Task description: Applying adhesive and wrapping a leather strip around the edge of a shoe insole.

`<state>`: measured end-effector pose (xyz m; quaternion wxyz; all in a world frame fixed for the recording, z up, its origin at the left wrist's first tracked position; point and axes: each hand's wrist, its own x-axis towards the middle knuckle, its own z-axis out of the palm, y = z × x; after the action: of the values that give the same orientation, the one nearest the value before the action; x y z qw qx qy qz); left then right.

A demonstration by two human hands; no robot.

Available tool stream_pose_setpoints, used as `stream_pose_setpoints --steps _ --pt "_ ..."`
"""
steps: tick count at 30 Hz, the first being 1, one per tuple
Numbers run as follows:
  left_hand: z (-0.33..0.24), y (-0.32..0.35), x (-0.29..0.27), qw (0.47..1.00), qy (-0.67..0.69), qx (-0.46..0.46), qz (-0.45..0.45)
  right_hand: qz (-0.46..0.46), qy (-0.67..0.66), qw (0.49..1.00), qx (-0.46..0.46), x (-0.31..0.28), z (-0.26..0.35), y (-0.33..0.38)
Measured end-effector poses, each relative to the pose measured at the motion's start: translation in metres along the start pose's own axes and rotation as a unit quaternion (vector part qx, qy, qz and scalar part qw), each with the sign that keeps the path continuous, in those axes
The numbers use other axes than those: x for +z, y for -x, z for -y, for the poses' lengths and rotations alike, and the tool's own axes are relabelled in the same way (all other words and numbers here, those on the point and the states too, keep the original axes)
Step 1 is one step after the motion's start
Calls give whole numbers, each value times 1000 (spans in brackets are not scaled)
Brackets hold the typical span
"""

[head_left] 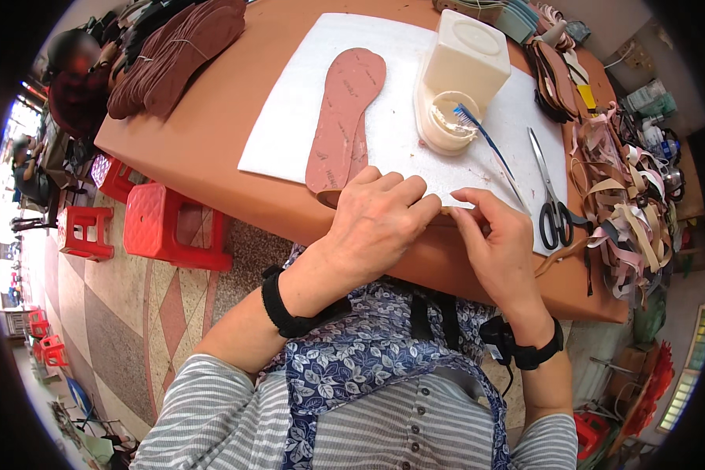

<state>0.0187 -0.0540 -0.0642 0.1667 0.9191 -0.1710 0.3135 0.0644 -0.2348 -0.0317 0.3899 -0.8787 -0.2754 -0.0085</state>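
My left hand is closed, with its fingers curled, by the near edge of the white sheet. My right hand pinches with thumb and forefinger just beside it. Between the fingertips a sliver of a thin tan strip shows; most of it is hidden. Reddish-brown insoles lie overlapped on the sheet, their near end close to my left knuckles. Past my hands stands a cream plastic container with a round cup of whitish paste, and a blue toothbrush leans in it.
Black-handled scissors lie right of my right hand. Tangled leather strips cover the table's right side. Stacked insole pieces rest at the far left. Red stools stand on the floor left, and a person sits beyond the table.
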Motion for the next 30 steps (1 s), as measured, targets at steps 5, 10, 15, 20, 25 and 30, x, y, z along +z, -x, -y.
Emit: stream_pose_setpoints --steps 5,10,15,20,25,30 --pt "0 0 0 1000 1 4 -4 21 63 993 -94 -1 -3 -4" --pt "-1 -1 2 1000 2 10 -12 67 87 987 -119 -5 -5 -16" --pt "0 -1 2 1000 4 3 5 66 138 978 -145 -3 -2 -20" --pt "1 -1 6 1000 6 10 -17 68 145 974 -158 -3 -4 -20" --pt "4 -1 10 1000 -5 1 -10 56 177 966 -182 2 -6 -20" --pt "6 1 10 1000 8 7 -19 44 48 993 -102 -13 -13 -14"
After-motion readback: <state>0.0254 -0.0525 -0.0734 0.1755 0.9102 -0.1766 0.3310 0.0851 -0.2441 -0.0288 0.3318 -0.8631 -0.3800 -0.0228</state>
